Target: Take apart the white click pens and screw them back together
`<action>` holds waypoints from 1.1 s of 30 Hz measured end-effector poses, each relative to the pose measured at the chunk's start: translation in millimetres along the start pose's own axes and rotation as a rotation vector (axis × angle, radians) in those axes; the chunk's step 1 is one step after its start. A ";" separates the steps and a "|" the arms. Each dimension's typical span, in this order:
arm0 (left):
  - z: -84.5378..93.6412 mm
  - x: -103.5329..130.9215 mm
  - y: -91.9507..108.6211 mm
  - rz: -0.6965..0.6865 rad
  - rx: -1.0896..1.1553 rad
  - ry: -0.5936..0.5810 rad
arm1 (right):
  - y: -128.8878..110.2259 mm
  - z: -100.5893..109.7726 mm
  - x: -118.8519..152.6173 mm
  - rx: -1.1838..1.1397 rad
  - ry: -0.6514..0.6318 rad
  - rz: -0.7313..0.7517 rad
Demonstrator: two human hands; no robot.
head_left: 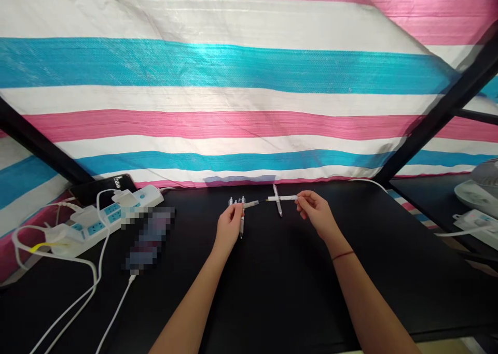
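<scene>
My left hand (231, 223) pinches a short pale pen piece (251, 204) pointing to the right. Between the thumb and fingers of my right hand (314, 211) is the end of a white pen barrel (282, 198). A thin dark section (263, 201) spans the space between these two pieces; whether it joins both is too small to tell. Behind the barrel, a white pen (277, 204) lies lengthwise on the black table. Another pen (241, 228) lies beside my left hand, and several small pale tips (237, 200) show just beyond it, partly hidden.
On the left of the black table (295, 292) are a white power strip (112, 216) with plugs and cables, a black box-like object (103, 188) and a blurred phone (150, 240) on a white cable. A striped sheet (241, 100) hangs behind, between dark frame bars (439, 105).
</scene>
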State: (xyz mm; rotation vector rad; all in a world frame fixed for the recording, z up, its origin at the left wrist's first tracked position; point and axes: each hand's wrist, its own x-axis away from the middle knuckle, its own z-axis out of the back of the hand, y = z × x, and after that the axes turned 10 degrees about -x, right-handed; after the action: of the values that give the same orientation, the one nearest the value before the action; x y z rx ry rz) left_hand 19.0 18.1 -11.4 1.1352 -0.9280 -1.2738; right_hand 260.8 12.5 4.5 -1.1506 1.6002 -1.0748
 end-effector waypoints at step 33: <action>4.2 -8.6 -7.8 -0.029 0.167 0.088 | 4.3 11.4 -4.5 -0.008 0.157 0.018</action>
State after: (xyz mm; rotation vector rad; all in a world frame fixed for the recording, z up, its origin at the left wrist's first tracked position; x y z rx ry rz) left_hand 12.3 26.5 -17.4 1.3291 -0.9687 -1.1763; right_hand 271.7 16.0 -1.7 -1.0765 1.7344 -1.1722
